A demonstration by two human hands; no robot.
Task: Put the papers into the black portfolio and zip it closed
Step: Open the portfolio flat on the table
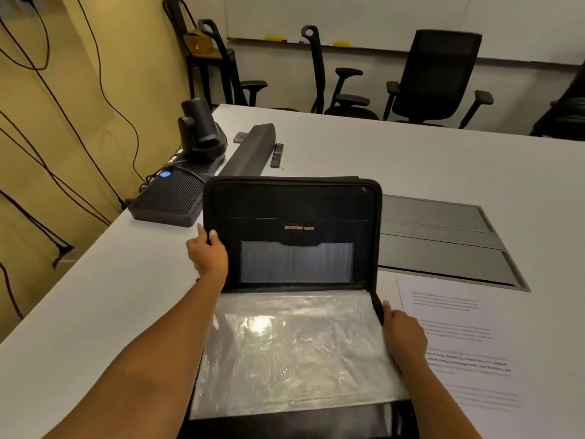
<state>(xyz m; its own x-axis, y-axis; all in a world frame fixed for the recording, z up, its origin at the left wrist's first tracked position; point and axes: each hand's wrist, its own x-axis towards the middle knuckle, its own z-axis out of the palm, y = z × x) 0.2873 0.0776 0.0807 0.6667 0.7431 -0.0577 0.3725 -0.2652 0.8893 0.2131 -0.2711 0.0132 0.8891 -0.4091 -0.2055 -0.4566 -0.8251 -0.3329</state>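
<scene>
Looks like matt black cloth on the portfolio point(291, 210). Shines glossy and crinkly on the clear plastic sleeve point(291, 353) inside. Plain matt white for the papers point(468, 340) right, smooth matt-ish table point(395, 147).

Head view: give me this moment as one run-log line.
portfolio open, top half upright | left hand grips its left edge | right hand holds its right edge | papers on table beside it, not yet inside

Your left hand point(207, 252) and right hand point(405, 331) are both bare. Your forearms, which enter the view from 7 o'clock and 5 o'clock, are bare too, uncovered from each wrist down to the frame's lower edge.
</scene>
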